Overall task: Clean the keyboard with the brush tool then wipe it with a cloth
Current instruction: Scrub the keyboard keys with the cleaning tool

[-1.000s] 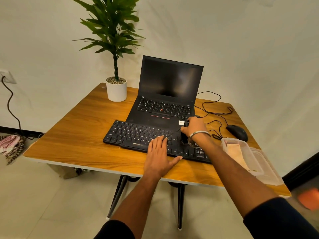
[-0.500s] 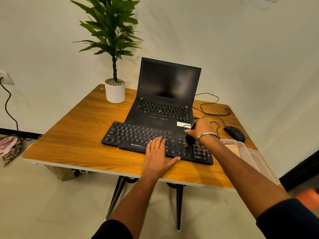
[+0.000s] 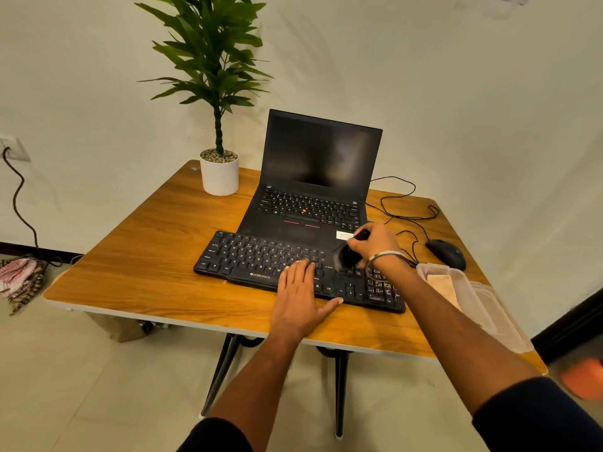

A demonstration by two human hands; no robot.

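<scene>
Wooden table [image 3: 137, 272]: keyboard [image 3: 248, 259], laptop [image 3: 313, 190], mouse [image 3: 446, 254], plant pot [image 3: 219, 176].

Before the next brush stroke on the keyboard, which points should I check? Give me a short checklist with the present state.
1. Right hand grips the brush: ok.
2. Bristles on the keyboard keys: ok.
3. Left hand lies flat on the keyboard, steadying it: ok.
4. Cloth ready in the plastic container: ok.
5. Mouse cable away from the brush: ok.
6. Dust left between keys: cannot tell.
</scene>
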